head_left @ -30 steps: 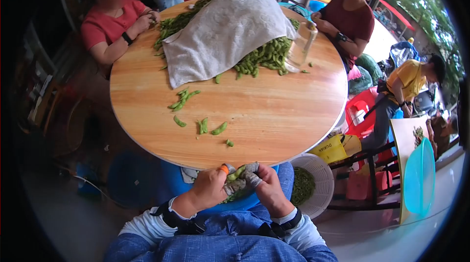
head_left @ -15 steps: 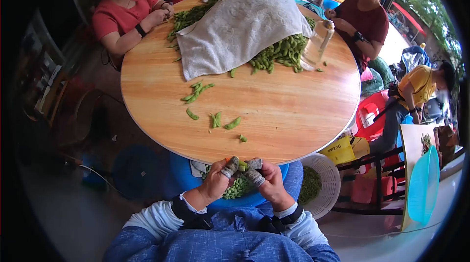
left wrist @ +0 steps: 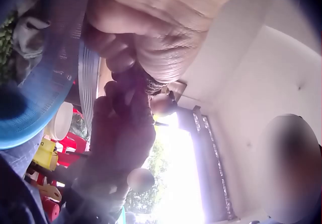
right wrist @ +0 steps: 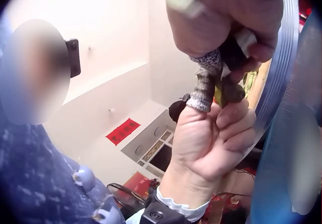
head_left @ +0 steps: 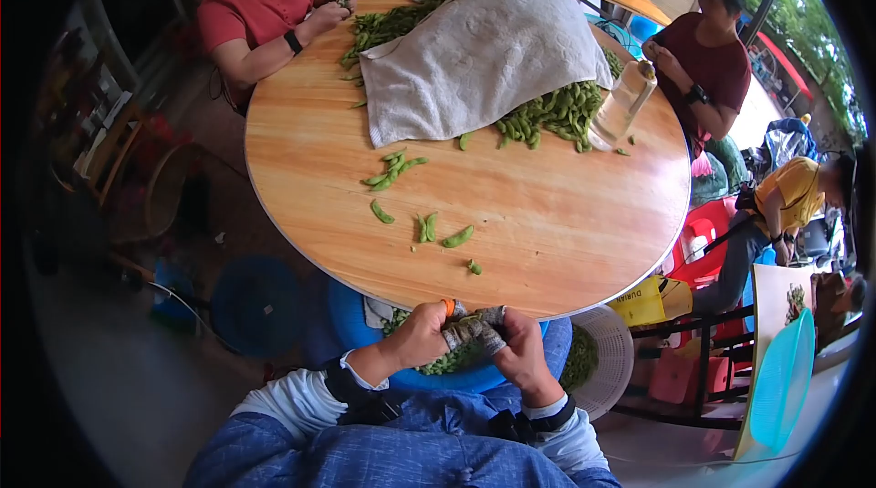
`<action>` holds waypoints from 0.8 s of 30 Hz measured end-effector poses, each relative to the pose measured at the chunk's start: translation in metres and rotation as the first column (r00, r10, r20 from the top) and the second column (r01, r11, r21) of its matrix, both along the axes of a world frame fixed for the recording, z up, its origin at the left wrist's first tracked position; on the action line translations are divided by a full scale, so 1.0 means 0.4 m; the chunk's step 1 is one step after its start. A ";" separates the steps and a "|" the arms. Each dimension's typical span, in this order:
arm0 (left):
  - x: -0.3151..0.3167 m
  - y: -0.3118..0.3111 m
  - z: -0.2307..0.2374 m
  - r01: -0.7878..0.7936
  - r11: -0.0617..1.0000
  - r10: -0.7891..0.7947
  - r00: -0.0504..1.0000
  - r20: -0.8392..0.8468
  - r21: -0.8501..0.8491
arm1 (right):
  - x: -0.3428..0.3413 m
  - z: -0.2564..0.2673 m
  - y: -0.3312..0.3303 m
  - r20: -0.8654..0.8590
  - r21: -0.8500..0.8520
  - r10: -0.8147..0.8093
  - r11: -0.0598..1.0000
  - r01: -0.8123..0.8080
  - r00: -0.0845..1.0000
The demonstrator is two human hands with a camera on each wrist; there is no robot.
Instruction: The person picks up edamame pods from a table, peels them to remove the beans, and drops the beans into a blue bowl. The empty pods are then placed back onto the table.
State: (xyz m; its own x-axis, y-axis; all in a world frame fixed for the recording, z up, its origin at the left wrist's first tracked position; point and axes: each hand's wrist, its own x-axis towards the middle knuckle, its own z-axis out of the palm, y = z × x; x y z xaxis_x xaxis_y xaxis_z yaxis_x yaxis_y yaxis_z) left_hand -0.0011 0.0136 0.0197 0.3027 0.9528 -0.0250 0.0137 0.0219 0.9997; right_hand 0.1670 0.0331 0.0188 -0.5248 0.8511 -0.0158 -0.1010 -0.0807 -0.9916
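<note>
Close together above the table's near edge, my left hand (head_left: 415, 337) and right hand (head_left: 526, 353) meet tip to tip. Grey knitted covers wrap their thumbs and fingertips, and an orange band shows on a left finger. Between them they pinch a green soybean pod (right wrist: 219, 96), mostly hidden by the fingers. A blurred pale green piece (right wrist: 184, 1) shows over the right hand in the right wrist view. Below the hands, a blue basin (head_left: 474, 380) holds shelled green beans (head_left: 447, 363).
Loose pods (head_left: 394, 171) lie on the round wooden table (head_left: 547, 223). A grey towel (head_left: 484, 50) covers a pod heap (head_left: 557, 114), with a clear bottle (head_left: 624, 105) beside it. A white basket (head_left: 620, 369) of pods stands right. Two people sit across the table.
The head view has swung, so the table sits further right. The thumbs parted around the pod half a second ago; now the fingertips have closed in and cover it in the head view.
</note>
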 end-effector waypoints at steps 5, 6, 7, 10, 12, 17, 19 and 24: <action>-0.019 -0.005 -0.009 0.074 0.996 -0.077 0.994 -0.080 -0.041 | 0.001 -0.007 -0.002 -0.040 -0.120 0.047 0.991 -0.051 0.998; -0.019 -0.009 -0.018 0.065 0.997 -0.067 0.996 -0.063 -0.034 | 0.002 -0.010 -0.002 -0.014 -0.107 0.052 0.993 -0.053 0.999; -0.017 -0.014 -0.025 0.056 0.998 -0.057 0.997 -0.045 -0.027 | 0.002 -0.012 -0.004 0.013 -0.094 0.055 0.994 -0.054 0.998; -0.013 -0.023 -0.032 0.036 0.999 -0.037 0.999 -0.022 -0.013 | -0.007 -0.016 -0.014 0.152 0.070 0.004 0.997 -0.015 0.988; -0.016 -0.034 -0.053 0.019 0.996 -0.025 0.998 -0.059 -0.092 | -0.010 0.005 -0.019 0.343 0.274 -0.035 0.960 -0.064 0.939; -0.030 -0.064 -0.113 0.041 0.984 -0.072 0.981 -0.178 -0.173 | -0.015 -0.025 -0.039 0.412 0.421 -0.066 0.898 -0.126 0.909; -0.028 -0.071 -0.143 0.095 0.986 -0.124 0.969 -0.216 -0.137 | -0.001 -0.039 -0.053 0.394 0.351 -0.062 0.932 -0.088 0.917; -0.055 -0.086 -0.047 0.403 0.905 -0.187 0.663 -0.725 0.135 | 0.197 -0.042 -0.051 0.540 0.292 -0.363 0.927 0.236 0.760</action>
